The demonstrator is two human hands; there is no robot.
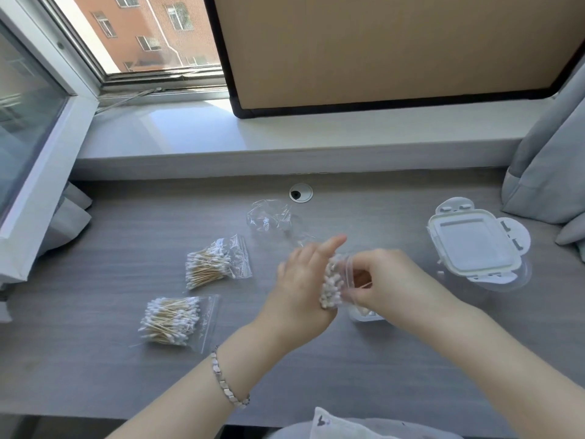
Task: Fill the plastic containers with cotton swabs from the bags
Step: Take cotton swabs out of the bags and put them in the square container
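My left hand [300,280] grips a bundle of cotton swabs [332,285], their white tips facing me. My right hand [389,280] holds the clear bag [346,274] around that bundle. Both hands hover above a small clear plastic container [364,313] that has some swabs inside and is mostly hidden by my right hand. Two full swab bags lie to the left: one [215,264] farther away, one [177,321] closer to me. An empty crumpled bag [269,217] lies behind my hands.
A closed white container with clip lid [471,245] stands at the right on the grey desk [95,369]. A cable hole [300,193] sits near the back edge. Grey curtains [550,172] hang at the right, and a white windowsill runs behind.
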